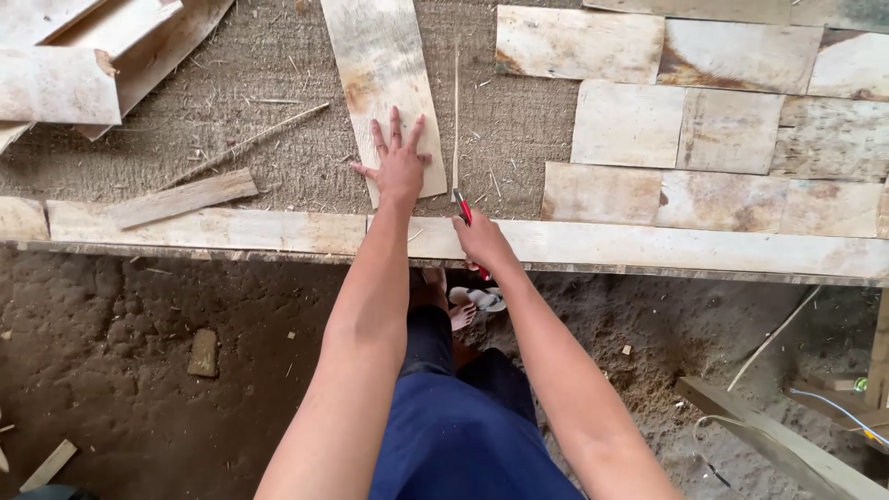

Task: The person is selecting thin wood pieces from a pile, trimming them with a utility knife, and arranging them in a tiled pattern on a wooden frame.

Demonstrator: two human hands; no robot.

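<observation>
Veneer strip (384,83): flat on work surface, pinned under spread left hand (398,167). Right hand (483,243) clamped on red-handled knife (464,210) at strip's right edge. Thin sliver (456,111) apparently trimmed off; trimmed veneer sheets (704,120) laid at right, loose offcuts (185,197) at left.
</observation>
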